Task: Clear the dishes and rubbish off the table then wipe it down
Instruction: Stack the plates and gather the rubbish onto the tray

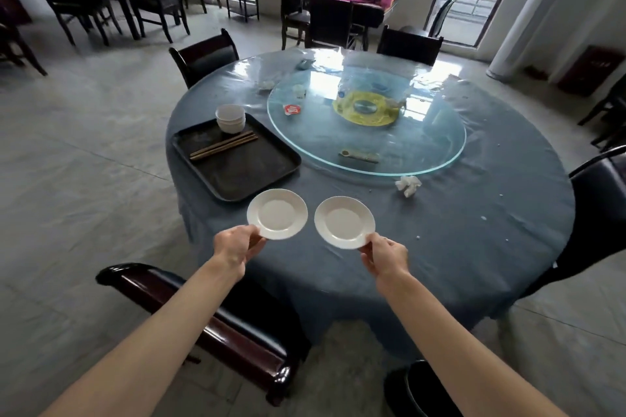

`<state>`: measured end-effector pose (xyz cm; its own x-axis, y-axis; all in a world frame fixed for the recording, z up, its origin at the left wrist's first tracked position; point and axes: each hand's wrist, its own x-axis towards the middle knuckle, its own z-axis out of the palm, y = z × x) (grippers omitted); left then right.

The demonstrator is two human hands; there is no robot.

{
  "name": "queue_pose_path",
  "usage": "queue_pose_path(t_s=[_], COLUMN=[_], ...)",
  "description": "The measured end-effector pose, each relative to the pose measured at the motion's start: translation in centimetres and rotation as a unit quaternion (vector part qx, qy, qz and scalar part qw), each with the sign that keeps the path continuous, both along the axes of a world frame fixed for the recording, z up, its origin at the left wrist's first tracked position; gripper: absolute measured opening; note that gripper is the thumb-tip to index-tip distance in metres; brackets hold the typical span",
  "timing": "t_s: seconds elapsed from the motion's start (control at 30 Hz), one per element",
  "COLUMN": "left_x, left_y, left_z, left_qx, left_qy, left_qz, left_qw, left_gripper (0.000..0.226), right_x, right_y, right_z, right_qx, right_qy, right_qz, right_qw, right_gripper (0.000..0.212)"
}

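Left hand (pixel 233 249): pinches left plate (pixel 277 214) by its near rim, face up, just nearside of tray (pixel 257 176). Right hand (pixel 386 256): pinches right plate (pixel 344 222) likewise. Chopsticks (pixel 223 145): on tray, long axis running near-left to far-right, beside bowls (pixel 230 117).

Left hand (pixel 234 249) pinches near rim of left plate (pixel 277 214); right hand (pixel 386 257) pinches near rim of right plate (pixel 344 222). Both plates white, empty, held side by side over the near table (pixel 457 230) edge, not touching.

Black tray (pixel 237 176) just beyond left plate, on the blue cloth. On tray: stacked white bowls (pixel 230 117) at far corner, chopsticks (pixel 223 145) lying beside them.

Glass turntable (pixel 366 132) at table centre; carries a red-and-white packet (pixel 291 109), a yellow bag (pixel 367 108), a flat wrapper (pixel 359 156) near its front edge.

Crumpled tissue (pixel 408 185) on cloth just in front of turntable. Dark chair (pixel 216 322) at near edge, below left arm.
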<state>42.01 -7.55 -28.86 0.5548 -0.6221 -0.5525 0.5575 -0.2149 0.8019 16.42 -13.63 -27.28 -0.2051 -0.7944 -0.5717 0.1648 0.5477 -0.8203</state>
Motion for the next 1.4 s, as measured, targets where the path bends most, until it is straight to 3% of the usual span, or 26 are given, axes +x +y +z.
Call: queue_pose_path(t_s=[0.33,0.63,0.77,0.93,1.4], left_x=[16.0,22.2,23.5,24.3,23.8], left_y=[4.9,7.2,7.1,5.4,-3.6], left_z=[-0.5,-0.8,-0.4,0.0,-1.8], left_qx=[-0.047,-0.084,-0.126,-0.170,-0.158], left_qy=[-0.023,0.009,0.016,0.060,0.155], left_qz=[-0.106,-0.210,-0.261,-0.309,-0.421], left_qw=[0.993,0.974,0.957,0.934,0.880], left_gripper=[0.007,0.013,0.015,0.043,0.041], right_x=[15.2,24.4,26.5,27.3,26.7], right_y=[6.1,9.4,9.1,7.8,2.2], right_z=[-0.7,0.4,1.1,2.2,-0.6], right_qx=[-0.004,-0.039,-0.079,-0.140,-0.115], right_qy=[-0.003,0.001,0.029,0.041,-0.013], right_qz=[-0.053,0.015,0.065,0.093,0.005], right_qw=[0.999,0.999,0.994,0.985,0.993], right_gripper=[0.009,0.010,0.011,0.016,0.018])
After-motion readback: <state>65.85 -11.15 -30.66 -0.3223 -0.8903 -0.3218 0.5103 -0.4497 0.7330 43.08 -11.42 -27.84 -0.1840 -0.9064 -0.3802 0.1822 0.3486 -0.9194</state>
